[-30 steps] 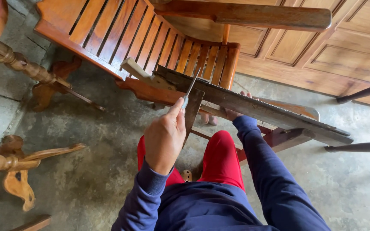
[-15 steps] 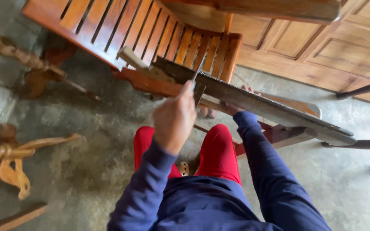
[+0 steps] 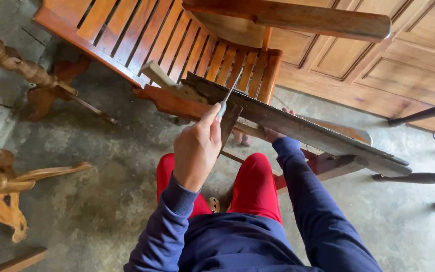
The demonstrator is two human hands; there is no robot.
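Observation:
My left hand (image 3: 197, 148) grips a thin metal file (image 3: 230, 93) by its handle, the file's tip resting on the toothed edge of a long hand saw blade (image 3: 298, 126). The saw lies teeth-up across a wooden slatted chair (image 3: 177, 45), running from centre to the right. My right hand (image 3: 273, 133) is mostly hidden behind the blade and holds it from the far side. Red trousers and dark blue sleeves fill the lower middle.
A turned wooden furniture leg (image 3: 11, 63) lies at the upper left, and carved wooden pieces (image 3: 6, 186) rest on the concrete floor at the left. Panelled wooden doors (image 3: 399, 60) stand at the right. Dark metal stand legs (image 3: 424, 113) reach in from the right edge.
My left hand has shifted slightly with the file along the saw's teeth. The view has tilted a little; the saw and my right hand stay in place.

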